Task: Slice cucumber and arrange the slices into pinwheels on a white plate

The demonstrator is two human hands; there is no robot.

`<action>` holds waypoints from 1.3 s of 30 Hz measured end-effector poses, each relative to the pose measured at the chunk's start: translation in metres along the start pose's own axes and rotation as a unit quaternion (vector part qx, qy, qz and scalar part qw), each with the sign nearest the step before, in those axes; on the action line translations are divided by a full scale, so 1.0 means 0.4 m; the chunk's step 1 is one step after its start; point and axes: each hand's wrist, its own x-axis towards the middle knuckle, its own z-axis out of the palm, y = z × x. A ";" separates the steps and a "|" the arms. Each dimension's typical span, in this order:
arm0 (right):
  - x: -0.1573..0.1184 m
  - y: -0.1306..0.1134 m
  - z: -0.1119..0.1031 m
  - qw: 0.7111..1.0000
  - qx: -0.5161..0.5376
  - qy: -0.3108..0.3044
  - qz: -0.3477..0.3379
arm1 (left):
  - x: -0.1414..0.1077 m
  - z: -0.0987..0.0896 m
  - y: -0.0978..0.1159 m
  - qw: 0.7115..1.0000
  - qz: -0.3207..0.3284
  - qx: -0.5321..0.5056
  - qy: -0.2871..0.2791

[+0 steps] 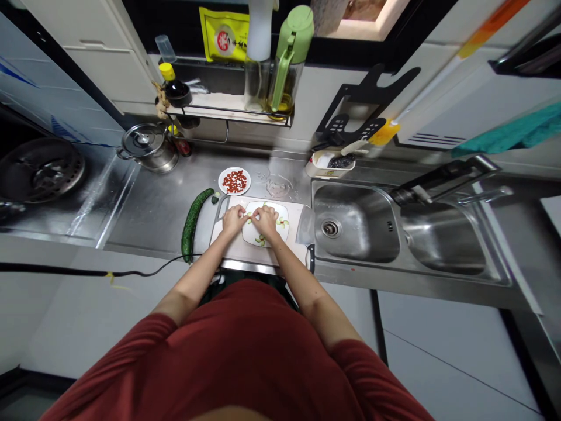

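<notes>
My left hand (234,221) and my right hand (265,223) come together over the left side of a white plate (277,237). Both have their fingertips pinched on a small pale green piece, seemingly a cucumber slice (249,217). Cucumber slices fanned into small flower shapes (260,240) lie on the plate near its rim. Under the plate is a light cutting board (232,248). A whole cucumber (193,224) rests left of the board, with a cut cucumber end (215,199) near its tip. To the right of the plate lies a cleaver (305,226), its dark handle toward me.
Behind the board stands a white dish of chopped red pieces (235,182). A double steel sink (357,219) is at the right, a lidded pot (149,147) and gas burner (41,169) at the left. The wall shelf (228,108) holds bottles above the counter.
</notes>
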 end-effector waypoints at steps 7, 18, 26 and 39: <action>0.004 0.001 0.007 1.000 0.006 0.008 -0.001 | 0.005 0.008 0.001 1.000 0.006 0.009 0.002; 0.004 0.001 0.008 1.000 0.000 -0.001 0.002 | 0.007 0.004 0.003 1.000 0.003 0.017 -0.003; 0.006 -0.002 0.007 1.000 -0.001 -0.001 0.005 | 0.006 0.003 0.001 1.000 0.005 0.015 -0.002; -0.004 0.006 -0.010 1.000 -0.013 0.008 0.000 | 0.004 0.001 0.001 1.000 -0.012 0.000 0.002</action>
